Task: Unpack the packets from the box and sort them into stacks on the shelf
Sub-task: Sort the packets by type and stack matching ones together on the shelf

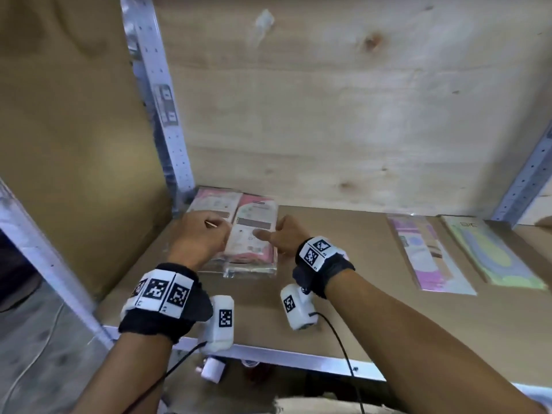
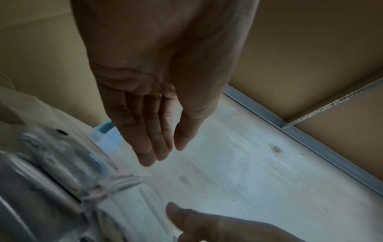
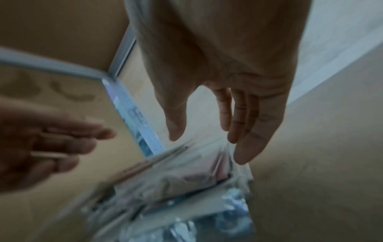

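Both hands reaching over the brown board shelf (image 1: 343, 297). Between them, a stack of pink packets in clear plastic wrap (image 1: 254, 234), lying flat near the back left corner. Left hand (image 1: 201, 237) over the stack's left side, fingers straight and relaxed in the wrist view, gripping nothing. Right hand (image 1: 283, 234) at the stack's right edge, fingers loosely extended, fingertips (image 3: 244, 152) against the clear wrap. Well to the right of the right hand, a flat purple-and-pink packet (image 1: 427, 252) and just beside it a flat yellow-green packet (image 1: 490, 252).
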